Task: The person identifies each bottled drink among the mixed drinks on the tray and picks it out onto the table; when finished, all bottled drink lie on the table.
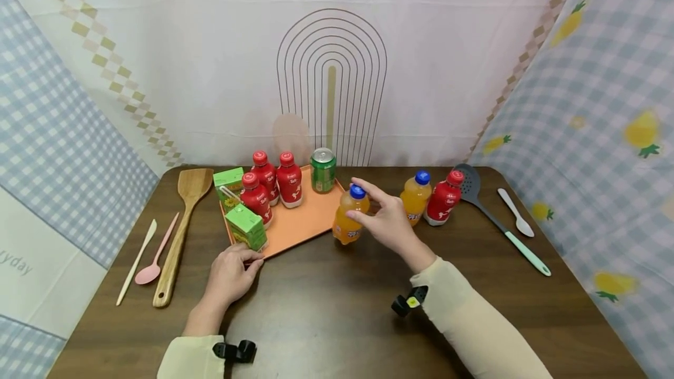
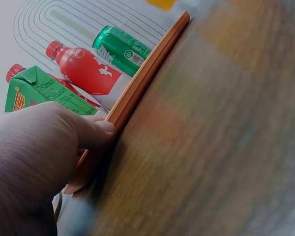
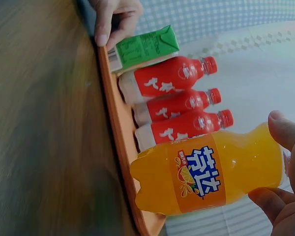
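Observation:
My right hand [image 1: 388, 221] grips an orange soda bottle [image 1: 347, 221] with a blue cap near its top. The bottle is upright at the right side of an orange tray [image 1: 310, 215]; its label [image 3: 199, 169] faces the right wrist camera. With thumb and fingers, my left hand [image 1: 231, 271] pinches the tray's front rim [image 2: 132, 98] near the left corner. On the tray stand two green drink cartons [image 1: 246, 227], three red bottles [image 1: 289, 180] and a green can [image 1: 323, 169] at the back. One carton is partly hidden behind the red bottles.
Right of my hand stand another orange soda bottle [image 1: 415, 196] and a red bottle [image 1: 444, 199]. Further right lie a slotted turner [image 1: 487, 209] and a white spoon [image 1: 516, 213]. On the left lie a wooden spatula [image 1: 181, 238], a pink spoon [image 1: 156, 256] and a cream knife [image 1: 136, 263].

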The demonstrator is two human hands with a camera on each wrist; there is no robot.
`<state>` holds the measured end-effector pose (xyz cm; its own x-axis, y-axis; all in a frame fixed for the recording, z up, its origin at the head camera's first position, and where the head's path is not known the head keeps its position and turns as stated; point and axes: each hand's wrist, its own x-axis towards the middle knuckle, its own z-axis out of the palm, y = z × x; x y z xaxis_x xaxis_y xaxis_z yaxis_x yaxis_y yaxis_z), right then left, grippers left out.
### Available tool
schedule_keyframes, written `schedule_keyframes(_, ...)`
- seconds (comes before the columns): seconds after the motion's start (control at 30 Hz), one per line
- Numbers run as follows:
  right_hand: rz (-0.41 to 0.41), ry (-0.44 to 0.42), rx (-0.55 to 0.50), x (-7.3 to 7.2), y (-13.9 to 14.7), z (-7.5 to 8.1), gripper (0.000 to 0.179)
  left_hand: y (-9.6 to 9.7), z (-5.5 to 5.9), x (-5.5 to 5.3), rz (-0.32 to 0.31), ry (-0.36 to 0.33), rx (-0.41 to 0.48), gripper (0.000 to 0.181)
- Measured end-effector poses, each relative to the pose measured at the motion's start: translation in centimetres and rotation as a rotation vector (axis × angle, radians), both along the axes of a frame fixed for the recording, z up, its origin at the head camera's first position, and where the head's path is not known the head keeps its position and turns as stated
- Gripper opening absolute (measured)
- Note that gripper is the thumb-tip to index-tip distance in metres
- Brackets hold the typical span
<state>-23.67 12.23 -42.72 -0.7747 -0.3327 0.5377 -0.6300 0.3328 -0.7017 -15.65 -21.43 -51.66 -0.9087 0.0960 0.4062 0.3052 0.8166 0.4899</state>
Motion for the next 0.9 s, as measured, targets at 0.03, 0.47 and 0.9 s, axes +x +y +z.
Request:
schedule_keyframes(0.03, -0.004, -0.002, 0.007, 0.1, 0.6, -0.1, 0.062, 0.0, 0.0, 0.0, 0.0, -0.003, -0.001, 0.006)
schedule_keyframes(0.47, -0.161, 0.021, 0.086, 3.0, 6.2, 3.1, 0.058, 0.1, 0.1, -0.1, 0.007, 0.014, 0.008, 0.006)
schedule_keyframes(0.9, -0.306, -0.005, 0.098, 2.1, 13.4, -0.4, 0.064, 0.1, 0.3, -0.1, 0.008, 0.004, 0.002, 0.006)
